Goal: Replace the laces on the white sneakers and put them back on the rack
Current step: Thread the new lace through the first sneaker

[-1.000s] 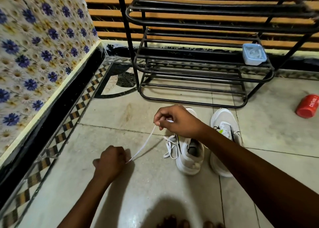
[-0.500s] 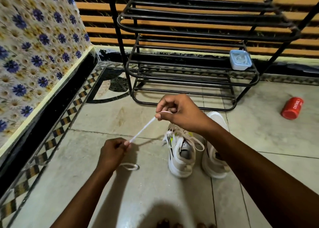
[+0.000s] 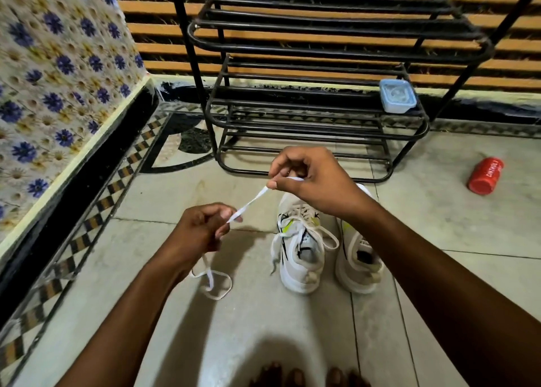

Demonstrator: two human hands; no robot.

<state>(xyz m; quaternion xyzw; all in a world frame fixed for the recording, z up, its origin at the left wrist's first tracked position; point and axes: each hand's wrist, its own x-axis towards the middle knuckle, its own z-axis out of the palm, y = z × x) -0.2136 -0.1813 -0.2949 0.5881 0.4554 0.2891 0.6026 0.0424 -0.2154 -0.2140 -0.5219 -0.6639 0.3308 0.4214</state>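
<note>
Sitting lidded on the rack (image 3: pixel 307 53), a blue container (image 3: pixel 397 95), contents unclear

Both forearms reach forward from the near edge. The left hand (image 3: pixel 196 234) sits nearer and lower, fingers curled, pinching; the right hand (image 3: pixel 310 179), farther and higher, pinches too.

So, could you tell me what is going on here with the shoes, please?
A person is holding a loose white lace stretched between both hands: the right hand pinches one end, and the left hand grips it lower down, with the rest trailing in a loop on the floor. The two white sneakers stand on the tiled floor in front of the black shoe rack, not yet on it. The left sneaker has a lace in it, hanging untied.
</note>
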